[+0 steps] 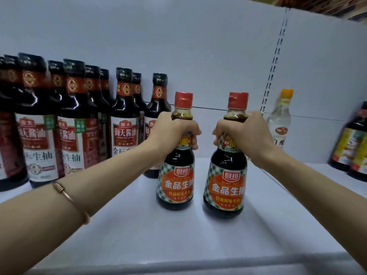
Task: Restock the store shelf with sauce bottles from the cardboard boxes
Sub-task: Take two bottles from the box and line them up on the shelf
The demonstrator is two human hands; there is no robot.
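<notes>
Two dark sauce bottles with red caps and orange-and-green checked labels stand upright, side by side, on the white shelf [139,235]. My left hand [170,133] grips the neck of the left bottle [175,183]. My right hand [244,135] grips the neck of the right bottle [226,187]. Both bottle bases look to be resting on the shelf board, a small gap between them. A thin bracelet [68,197] sits on my left forearm.
Several taller dark soy sauce bottles [75,124] with red-and-white labels fill the shelf's left side, one just behind my left wrist. A clear bottle with an orange cap [280,118] stands at the back right. More dark bottles [353,143] sit at the far right. A slotted upright [274,60] divides the back panel.
</notes>
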